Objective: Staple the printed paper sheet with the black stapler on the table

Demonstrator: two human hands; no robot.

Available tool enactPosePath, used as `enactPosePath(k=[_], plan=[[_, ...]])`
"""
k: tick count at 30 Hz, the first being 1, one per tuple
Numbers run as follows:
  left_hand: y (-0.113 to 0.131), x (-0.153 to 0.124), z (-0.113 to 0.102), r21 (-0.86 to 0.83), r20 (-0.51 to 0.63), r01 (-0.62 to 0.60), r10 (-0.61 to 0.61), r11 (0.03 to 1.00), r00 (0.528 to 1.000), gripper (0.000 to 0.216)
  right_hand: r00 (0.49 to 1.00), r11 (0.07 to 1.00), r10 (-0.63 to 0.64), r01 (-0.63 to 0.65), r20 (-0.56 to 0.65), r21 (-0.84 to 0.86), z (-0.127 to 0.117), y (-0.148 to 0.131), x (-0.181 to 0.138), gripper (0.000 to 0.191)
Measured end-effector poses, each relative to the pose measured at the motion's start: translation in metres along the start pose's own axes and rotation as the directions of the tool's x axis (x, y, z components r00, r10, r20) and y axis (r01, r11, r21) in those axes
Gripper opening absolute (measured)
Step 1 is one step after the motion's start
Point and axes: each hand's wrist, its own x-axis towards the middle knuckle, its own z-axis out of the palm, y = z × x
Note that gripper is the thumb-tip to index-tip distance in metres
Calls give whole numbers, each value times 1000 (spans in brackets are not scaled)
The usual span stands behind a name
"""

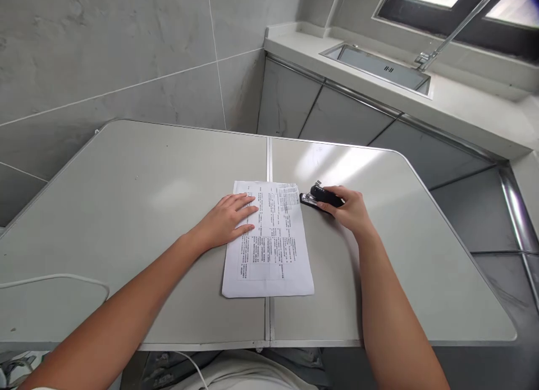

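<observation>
Printed sheets of paper [269, 266] lie in a stack across the table's middle seam, their text running sideways. My left hand [229, 218] rests flat on the left part of the stack, fingers spread. In my right hand [347, 207] is a black stapler [324, 195], gripped around its body just right of the paper. The stapler's front end points left and sits close beside the upper right edge of the sheets; whether it touches them I cannot tell. Its underside is partly hidden by my fingers.
The pale folding table [177, 159] has a metal-trimmed seam and rim. A white cable [54, 276] runs over its left side. Behind stand a grey tiled wall [126, 41] and a counter [458, 103] with a sink [379, 69] and a tap [425, 58].
</observation>
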Motion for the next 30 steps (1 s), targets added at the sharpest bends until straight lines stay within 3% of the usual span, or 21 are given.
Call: enactPosePath(k=[4, 8, 14, 17, 30], plan=[[-3, -1, 1, -9, -41, 16, -16, 1000, 999, 42, 971, 989, -144, 141, 188, 34, -6, -2, -3, 32], [-1, -1, 0, -23, -45, 27, -28, 999, 999, 41, 942, 984, -178, 169, 284, 57, -6, -7, -4, 32], [0, -1, -3, -59, -30, 20, -22, 998, 999, 41, 919, 954, -295, 299, 260, 26, 8, -22, -3, 48], [-1, -1, -3, -72, -34, 20, -23, 997, 999, 40, 905, 935, -350, 354, 241, 32, 13, -29, -3, 41], [-2, -1, -2, -102, -59, 5, -11, 995, 998, 40, 926, 938, -292, 326, 240, -116, 20, -44, -8, 37]])
